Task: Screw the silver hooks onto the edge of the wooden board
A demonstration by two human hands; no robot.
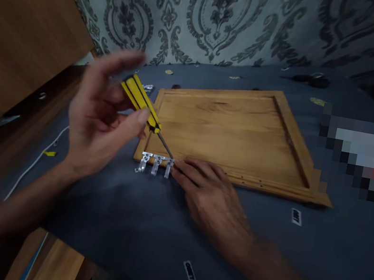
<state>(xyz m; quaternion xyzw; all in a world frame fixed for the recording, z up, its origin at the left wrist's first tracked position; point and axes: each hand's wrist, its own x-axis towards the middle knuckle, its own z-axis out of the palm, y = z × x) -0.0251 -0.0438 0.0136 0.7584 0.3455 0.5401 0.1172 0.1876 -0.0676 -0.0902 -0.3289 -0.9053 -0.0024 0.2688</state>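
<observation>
A wooden framed panel (232,128) lies flat on a dark blue cloth (144,219). Along its near edge sit three small metal hooks (156,163). My left hand (102,115) grips a screwdriver (142,103) with a yellow and black handle; its thin shaft slants down to the rightmost hook. My right hand (209,194) rests on the cloth at the panel's near edge, fingertips closed against that hook beside the tip.
A brown wooden cabinet (17,33) stands at the left, patterned wallpaper behind. A white cable (37,159) trails off the cloth's left edge. Small labels (297,216) and bits lie scattered on the cloth. A dark tool (309,78) lies at the far back right.
</observation>
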